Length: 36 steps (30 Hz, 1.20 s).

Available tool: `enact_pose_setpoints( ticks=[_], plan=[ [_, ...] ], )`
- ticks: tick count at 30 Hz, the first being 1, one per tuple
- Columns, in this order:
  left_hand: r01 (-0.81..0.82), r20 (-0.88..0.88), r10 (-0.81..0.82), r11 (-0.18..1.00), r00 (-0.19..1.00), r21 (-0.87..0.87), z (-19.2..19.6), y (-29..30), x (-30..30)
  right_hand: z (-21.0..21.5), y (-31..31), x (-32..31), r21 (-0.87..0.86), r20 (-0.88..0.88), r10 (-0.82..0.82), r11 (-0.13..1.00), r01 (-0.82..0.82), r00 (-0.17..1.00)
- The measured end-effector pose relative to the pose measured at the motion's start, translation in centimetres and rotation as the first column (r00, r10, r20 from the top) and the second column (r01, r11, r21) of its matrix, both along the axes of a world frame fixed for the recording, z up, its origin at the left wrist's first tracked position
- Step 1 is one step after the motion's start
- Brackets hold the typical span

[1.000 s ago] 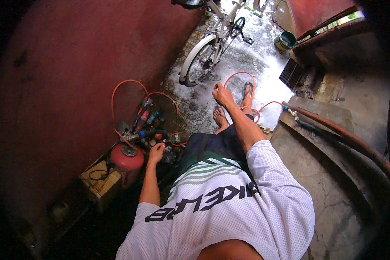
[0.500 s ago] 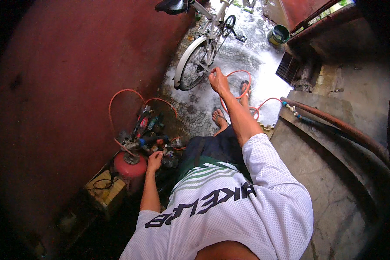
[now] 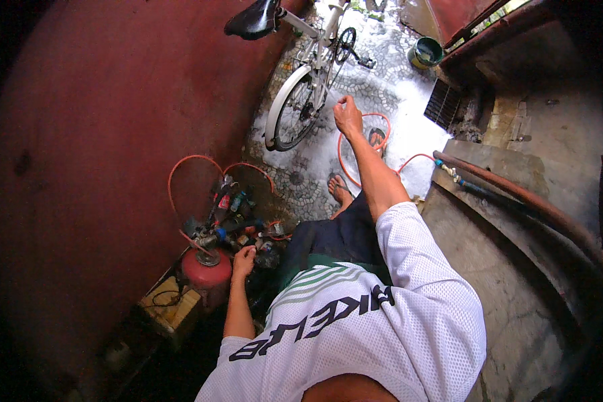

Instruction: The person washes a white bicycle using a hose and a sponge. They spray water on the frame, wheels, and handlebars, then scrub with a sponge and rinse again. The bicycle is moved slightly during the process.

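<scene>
My right hand (image 3: 348,116) is closed with its fingers bent, out over the wet pavement. An orange hose (image 3: 340,153) loops right beside it and partly behind my forearm; whatever the fingers hold is too small to make out. Ahead and to the left stands a white bicycle (image 3: 289,87) with a black saddle, its rear wheel apart from my hand. My left hand (image 3: 244,260) hangs low, fingers curled, next to a red round tank (image 3: 206,269). Whether anything is inside that hand is hidden.
Bottles and other clutter (image 3: 233,208) lie against the red wall (image 3: 134,100). By the tank is a wooden box (image 3: 171,305). A dark bucket (image 3: 425,52) and a floor grate (image 3: 442,104) sit at the far right. A pipe (image 3: 516,181) runs along the concrete ledge (image 3: 489,268). White suds cover much of the pavement.
My right hand has drawn away from the rear wheel, a little to the right. A thin grey streak between hand and wheel no longer shows. My left hand has shifted slightly.
</scene>
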State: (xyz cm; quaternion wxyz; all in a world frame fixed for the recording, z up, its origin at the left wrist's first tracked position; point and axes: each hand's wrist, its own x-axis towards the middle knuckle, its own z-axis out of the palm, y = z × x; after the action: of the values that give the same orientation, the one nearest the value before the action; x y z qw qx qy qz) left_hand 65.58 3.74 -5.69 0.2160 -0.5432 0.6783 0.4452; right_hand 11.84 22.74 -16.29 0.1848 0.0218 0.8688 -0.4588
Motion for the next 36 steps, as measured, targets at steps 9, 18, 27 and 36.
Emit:
enact_pose_setpoints(
  ticks=[9,18,27,36],
  plan=[
    [0.341,-0.154,-0.37,0.921,0.916,-0.187,2.4,-1.4,-17.1,-3.5,2.7,-3.2,0.087,0.106,-0.014,0.996,0.004,0.994],
    [0.161,-0.204,-0.896,0.286,0.395,-0.945,11.3,-6.7,-58.7,-7.0,4.5,-7.9,0.019,0.203,0.094,0.995,-0.1,0.975],
    [0.508,0.119,-0.765,0.294,0.633,-0.81,7.0,-7.5,-76.8,-8.5,5.1,-13.0,-0.032,0.227,0.234,0.972,-0.233,0.945],
    [0.477,0.089,-0.719,0.358,0.69,-0.802,6.8,-7.4,-76.8,-9.8,3.1,-12.6,-0.025,0.315,0.356,0.93,-0.367,0.88]
  ],
)
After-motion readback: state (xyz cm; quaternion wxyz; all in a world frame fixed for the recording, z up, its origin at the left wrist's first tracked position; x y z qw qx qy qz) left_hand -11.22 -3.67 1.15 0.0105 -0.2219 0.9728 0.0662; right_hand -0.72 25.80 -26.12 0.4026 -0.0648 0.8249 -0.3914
